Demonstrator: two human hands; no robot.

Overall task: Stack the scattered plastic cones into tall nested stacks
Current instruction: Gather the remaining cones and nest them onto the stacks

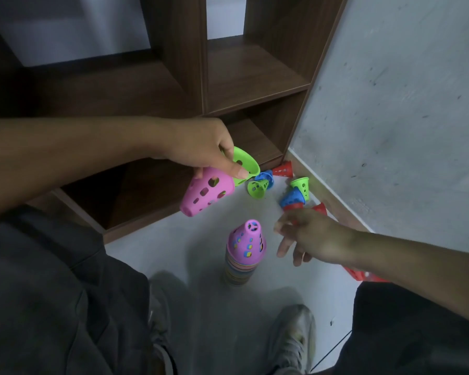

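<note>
I have a pink cone (207,191) gripped in my left hand (201,147), a green cone (243,163) nested against it, both raised above the floor (201,266) by the shelf (228,85). The stack (243,253) stands mid-floor, pink on top. My right hand (309,239) hangs open beside it, holding nothing. Loose cones (282,185) lie toward the wall corner. I judge the next step is lowering the held cones, wide end down, onto the stack.

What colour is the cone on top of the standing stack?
Pink, with holes showing blue and yellow from cones beneath; the top cone shows best in the head view.
</note>
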